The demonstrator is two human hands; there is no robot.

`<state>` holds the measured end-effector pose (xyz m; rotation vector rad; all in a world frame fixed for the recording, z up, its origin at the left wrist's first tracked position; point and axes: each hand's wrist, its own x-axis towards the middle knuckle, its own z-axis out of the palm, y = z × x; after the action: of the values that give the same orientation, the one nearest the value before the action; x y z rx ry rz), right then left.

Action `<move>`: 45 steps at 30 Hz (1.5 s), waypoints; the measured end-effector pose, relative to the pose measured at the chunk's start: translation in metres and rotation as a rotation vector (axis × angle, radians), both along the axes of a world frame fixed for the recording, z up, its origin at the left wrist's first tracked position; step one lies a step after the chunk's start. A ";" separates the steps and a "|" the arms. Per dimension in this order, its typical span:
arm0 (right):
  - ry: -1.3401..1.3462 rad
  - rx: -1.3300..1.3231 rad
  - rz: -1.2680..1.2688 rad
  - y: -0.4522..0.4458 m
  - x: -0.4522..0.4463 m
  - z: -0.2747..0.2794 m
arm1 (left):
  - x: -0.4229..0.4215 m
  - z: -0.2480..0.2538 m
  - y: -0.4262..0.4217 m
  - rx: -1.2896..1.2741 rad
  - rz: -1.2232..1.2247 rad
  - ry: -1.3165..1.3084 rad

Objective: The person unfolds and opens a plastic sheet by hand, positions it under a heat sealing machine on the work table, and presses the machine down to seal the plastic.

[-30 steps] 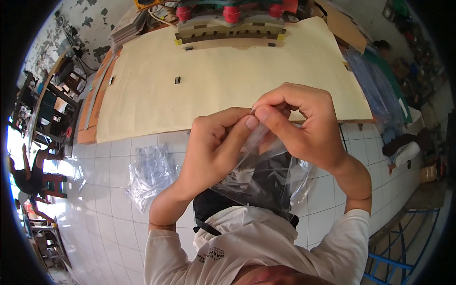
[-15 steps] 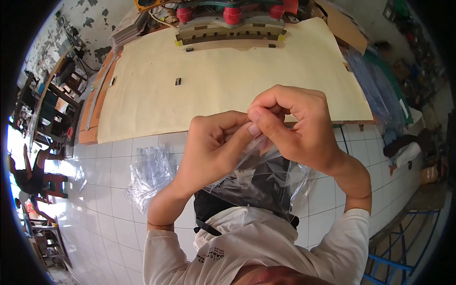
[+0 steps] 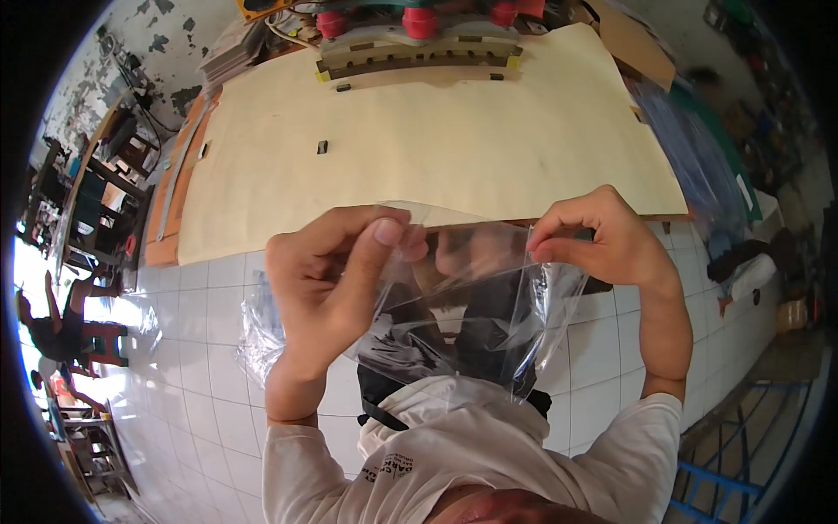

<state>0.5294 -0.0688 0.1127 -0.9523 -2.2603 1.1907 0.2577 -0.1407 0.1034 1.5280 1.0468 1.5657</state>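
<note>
A clear plastic sheet [image 3: 471, 262], thin and glossy, is stretched between my two hands in front of the table edge. My left hand [image 3: 336, 271] pinches its upper left part between thumb and fingers. At the upper right, my right hand [image 3: 607, 236] grips the plastic with thumb and fingertips. The lower part of the sheet hangs in folds over my lap. I cannot tell whether it is a single sheet or a bag.
Cream paper covers the table [image 3: 419, 148]. A machine with red knobs [image 3: 420, 24] stands at the back. Small dark blocks [image 3: 322, 147] lie on the paper. More crumpled clear plastic [image 3: 262, 327] is at lower left. A person [image 3: 61, 319] is at far left.
My hands were together at the plastic's edge and have moved apart, left hand leftward and right hand rightward. The plastic now spans the gap between them.
</note>
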 end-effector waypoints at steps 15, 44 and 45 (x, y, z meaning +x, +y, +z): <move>0.190 0.106 0.042 0.012 0.051 -0.061 | -0.009 0.008 -0.022 0.116 0.334 0.209; 0.184 0.541 -0.187 -0.010 0.026 -0.062 | -0.063 -0.014 -0.017 0.226 0.194 0.025; 0.152 0.563 -0.184 -0.010 0.024 -0.061 | -0.062 -0.014 -0.017 0.234 0.194 0.025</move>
<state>0.5538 -0.0789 0.0517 -0.7889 -2.1487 0.4813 0.1954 -0.1580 0.0894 1.6435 1.0836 1.8625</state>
